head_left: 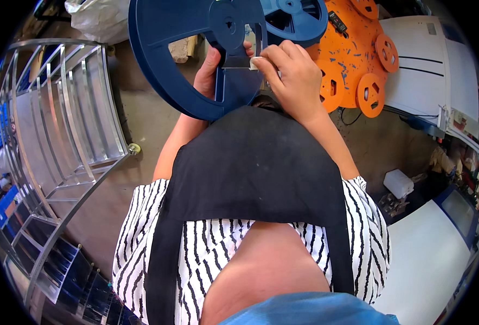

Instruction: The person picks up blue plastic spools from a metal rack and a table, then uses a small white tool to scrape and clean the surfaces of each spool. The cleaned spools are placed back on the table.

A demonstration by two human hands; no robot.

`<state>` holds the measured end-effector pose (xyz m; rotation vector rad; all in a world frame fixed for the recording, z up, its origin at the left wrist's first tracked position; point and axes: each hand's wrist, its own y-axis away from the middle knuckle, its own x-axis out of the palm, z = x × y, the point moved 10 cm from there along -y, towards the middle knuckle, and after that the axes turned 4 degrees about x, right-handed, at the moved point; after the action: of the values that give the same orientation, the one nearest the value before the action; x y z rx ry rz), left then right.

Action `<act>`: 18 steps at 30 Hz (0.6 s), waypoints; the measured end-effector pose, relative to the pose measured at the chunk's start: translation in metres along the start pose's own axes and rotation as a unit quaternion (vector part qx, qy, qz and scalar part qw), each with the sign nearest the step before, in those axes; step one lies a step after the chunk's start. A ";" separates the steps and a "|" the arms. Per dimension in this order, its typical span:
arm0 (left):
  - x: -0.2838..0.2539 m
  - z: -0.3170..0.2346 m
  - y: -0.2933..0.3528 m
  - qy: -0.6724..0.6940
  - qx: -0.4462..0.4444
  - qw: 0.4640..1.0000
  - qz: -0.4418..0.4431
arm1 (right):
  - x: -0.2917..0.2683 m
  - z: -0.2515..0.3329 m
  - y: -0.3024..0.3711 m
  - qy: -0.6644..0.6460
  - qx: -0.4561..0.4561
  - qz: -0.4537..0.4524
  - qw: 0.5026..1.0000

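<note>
A large dark-blue plastic reel point(158, 70) with cut-out windows stands tilted in front of me, its lower rim close to my black apron. My left hand point(208, 76) is closed round the reel at a window, with the thumb on the near side and fingertips showing through another opening. My right hand point(293, 78) pinches a small pale piece point(255, 64) between thumb and forefinger at the edge of a window. From that piece a thin, blade-like strip runs left across the reel; its exact kind is unclear.
Behind my right hand, another blue reel point(310, 32) lies by an orange surface point(348, 59) with round slotted orange discs and scattered blue shavings. A white cabinet-like unit point(418, 65) stands right. At left is a wheeled metal rack point(79, 122); a white panel point(423, 265) lies lower right.
</note>
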<state>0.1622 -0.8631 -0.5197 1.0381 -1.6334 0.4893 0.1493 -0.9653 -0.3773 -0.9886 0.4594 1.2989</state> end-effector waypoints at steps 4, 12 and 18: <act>0.008 0.023 -0.019 -0.028 0.031 0.999 0.005 | -0.014 -0.027 -0.004 0.034 -0.011 -0.034 0.999; 0.005 0.028 -0.033 -0.041 0.043 0.998 0.019 | -0.010 -0.034 0.000 0.064 -0.002 0.034 0.997; -0.001 0.026 -0.034 -0.088 0.050 0.994 0.030 | -0.016 -0.053 -0.003 -0.038 0.052 0.012 0.998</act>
<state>0.1753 -0.9009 -0.5355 1.1363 -1.8151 0.5369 0.1601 -1.0174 -0.3921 -0.8462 0.4776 1.3159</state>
